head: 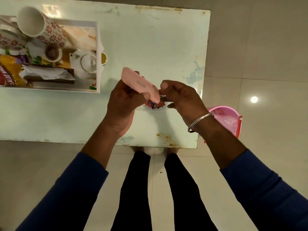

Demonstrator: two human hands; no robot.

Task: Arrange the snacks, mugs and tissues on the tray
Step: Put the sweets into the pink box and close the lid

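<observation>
My left hand [124,99] holds a flat pink pack [140,85] tilted over the table's middle. My right hand [180,97], with a metal bangle on its wrist, pinches the pack's lower end. Below both hands lie small red and blue wrapped snacks [155,105] on the table. At the left stands a white tray [98,47]. On it are a tall floral mug [42,28], a second floral mug [9,39], a small cup [53,54], a white teapot [85,64], a yellow snack bag [9,70] and white tissues [48,74].
The pale green table [150,39] ends close to my legs and at the right. A pink bucket [228,119] stands on the tiled floor past the table's right edge. A small gold-rimmed cup [104,58] sits just outside the tray's right wall.
</observation>
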